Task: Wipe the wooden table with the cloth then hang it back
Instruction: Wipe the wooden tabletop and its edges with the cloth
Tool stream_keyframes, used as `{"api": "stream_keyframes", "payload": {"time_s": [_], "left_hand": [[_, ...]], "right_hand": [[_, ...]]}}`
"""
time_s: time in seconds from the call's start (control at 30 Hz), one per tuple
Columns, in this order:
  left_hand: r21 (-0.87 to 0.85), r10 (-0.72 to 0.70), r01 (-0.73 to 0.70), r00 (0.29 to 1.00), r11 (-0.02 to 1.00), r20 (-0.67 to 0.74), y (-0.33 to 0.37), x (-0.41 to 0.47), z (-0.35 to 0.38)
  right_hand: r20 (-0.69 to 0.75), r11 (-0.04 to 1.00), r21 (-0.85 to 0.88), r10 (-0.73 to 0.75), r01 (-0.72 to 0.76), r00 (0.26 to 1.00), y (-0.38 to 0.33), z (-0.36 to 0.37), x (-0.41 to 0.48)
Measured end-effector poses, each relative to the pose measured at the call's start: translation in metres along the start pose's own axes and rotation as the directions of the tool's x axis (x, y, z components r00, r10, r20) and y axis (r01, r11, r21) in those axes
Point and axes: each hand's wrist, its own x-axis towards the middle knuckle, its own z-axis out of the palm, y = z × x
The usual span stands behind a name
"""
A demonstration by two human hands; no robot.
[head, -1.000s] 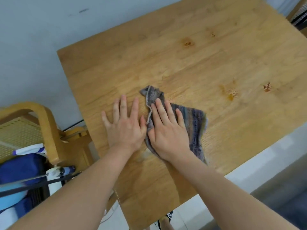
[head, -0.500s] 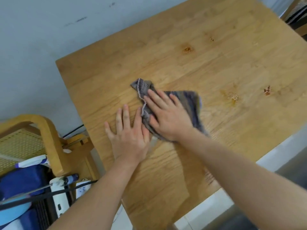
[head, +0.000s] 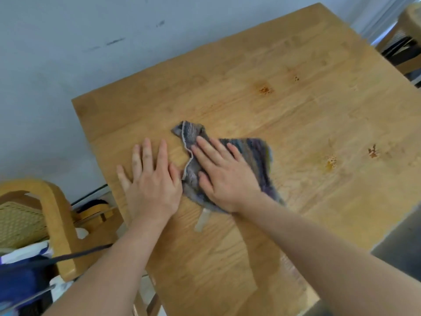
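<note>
Right hand [head: 225, 176] lay flat on the cloth [head: 257, 153], fingers straight and slightly spread, palm pressing it to the wooden table [head: 296, 106]; no curl, no pinch. Left hand [head: 152, 185] lay flat on bare wood just beside it, fingers extended. Whether its thumb touched the cloth's left edge could not be told. Both forearms reached in from the near edge, the right one on a diagonal.

Cloth was crumpled, grey-purple striped, left of the table's centre, with a pale tab [head: 201, 221] trailing from its near side.

Judged step: wiping, in progress; hanging not yet begun. Brownish marks [head: 330, 161] lay to the right, well apart from the cloth, so the next move likely calls for sliding the pressed cloth rightward over them. A wooden chair [head: 52, 201] stood beside the table's left corner.
</note>
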Motion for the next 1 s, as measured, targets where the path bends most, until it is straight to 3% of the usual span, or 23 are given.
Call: {"api": "stream_keyframes", "payload": {"time_s": [0.07, 0.13, 0.17, 0.23, 0.3, 0.37, 0.43, 0.53, 0.6, 0.7, 0.77, 0.83, 0.9, 1.0], "left_hand": [[-0.008, 0.018, -0.018, 0.999, 1.0, -0.027, -0.001, -0.001, 0.0], [-0.005, 0.011, -0.011, 0.999, 1.0, -0.038, -0.002, -0.001, 0.002], [0.002, 0.015, -0.015, 0.999, 1.0, -0.033, -0.001, -0.002, 0.002], [0.014, 0.029, -0.029, 0.999, 0.999, -0.024, -0.001, -0.002, 0.003], [0.013, 0.027, -0.026, 0.999, 1.0, -0.03, -0.002, 0.002, 0.003], [0.014, 0.027, -0.026, 0.999, 1.0, -0.028, -0.003, 0.001, 0.003], [0.008, 0.034, -0.033, 0.999, 0.999, -0.026, -0.004, 0.0, 0.005], [0.001, 0.028, -0.028, 1.0, 1.0, -0.01, -0.004, 0.002, 0.006], [0.002, 0.023, -0.023, 1.0, 1.0, 0.004, -0.004, 0.004, 0.006], [-0.002, 0.027, -0.027, 1.0, 1.0, 0.011, -0.004, 0.003, 0.004], [-0.006, 0.027, -0.027, 0.999, 1.0, 0.016, -0.004, 0.002, 0.003], [-0.018, 0.033, -0.033, 0.999, 0.999, 0.003, -0.005, 0.001, 0.004], [-0.021, 0.041, -0.041, 0.999, 0.999, -0.001, -0.005, 0.002, 0.003], [-0.017, 0.035, -0.034, 0.999, 0.999, 0.015, -0.005, 0.002, 0.004]], "right_hand": [[-0.04, 0.98, -0.011, 0.196, -0.197, 0.98, 0.049, -0.012, 0.019], [-0.04, 0.9, 0.006, 0.436, -0.436, 0.899, 0.08, -0.021, 0.029], [-0.048, 0.877, 0.002, 0.48, -0.48, 0.876, 0.073, -0.02, 0.031], [-0.089, 0.929, 0.019, 0.371, -0.371, 0.924, 0.025, -0.01, 0.036], [-0.026, 0.991, 0.037, 0.131, -0.13, 0.991, -0.025, 0.002, 0.036], [0.03, 1.0, 0.03, 0.003, -0.004, 1.0, -0.03, 0.001, 0.041], [-0.015, 0.998, 0.002, 0.067, -0.067, 0.998, 0.004, -0.007, 0.054], [-0.033, 0.93, 0.008, 0.368, -0.368, 0.929, 0.057, -0.021, 0.074], [-0.043, 0.906, 0.008, 0.422, -0.423, 0.905, 0.05, -0.019, 0.08], [-0.02, 0.985, -0.032, 0.167, -0.168, 0.986, -0.004, -0.008, 0.079], [0.046, 0.999, -0.035, -0.021, 0.022, 0.999, -0.023, -0.003, 0.07], [0.062, 0.995, -0.05, -0.083, 0.086, 0.995, -0.006, -0.007, 0.062], [0.024, 0.996, -0.07, 0.065, -0.063, 0.998, 0.035, -0.013, 0.055], [-0.023, 0.909, -0.065, 0.41, -0.411, 0.912, 0.062, -0.021, 0.054]]}}
